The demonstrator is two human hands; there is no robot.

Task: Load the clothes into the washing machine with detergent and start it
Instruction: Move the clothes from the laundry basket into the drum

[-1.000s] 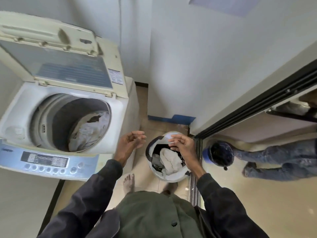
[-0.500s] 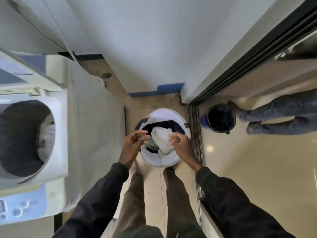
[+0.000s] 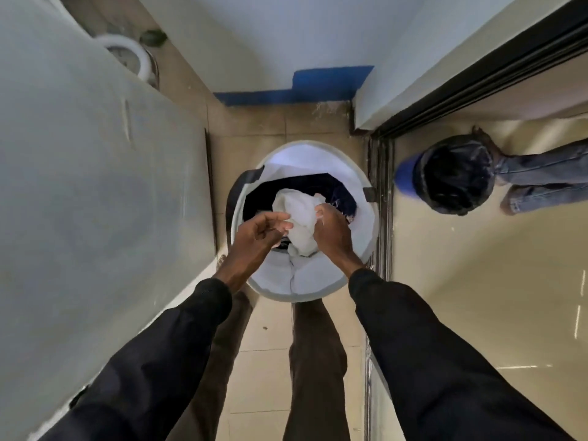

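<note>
A round white laundry basket (image 3: 318, 157) stands on the tiled floor straight below me. A white garment (image 3: 297, 214) lies on top of dark clothes (image 3: 342, 194) inside it. My right hand (image 3: 332, 229) is closed on the white garment's right side. My left hand (image 3: 261, 233) hovers over the basket's left rim with fingers curled and apart, fingertips touching the cloth. The washing machine's grey-white side panel (image 3: 95, 186) fills the left; its drum and lid are out of view.
A sliding door track (image 3: 380, 218) runs along the right of the basket. Beyond it stand a black-lined blue bin (image 3: 451, 176) and another person's jeans-clad legs (image 3: 547, 179). A white wall with a blue skirting strip (image 3: 318, 87) closes the far end. My legs stand just below the basket.
My view has swung down and right, so the washer's drum has left the frame. Both hands have dropped into the basket, and my right hand has closed on the white garment.
</note>
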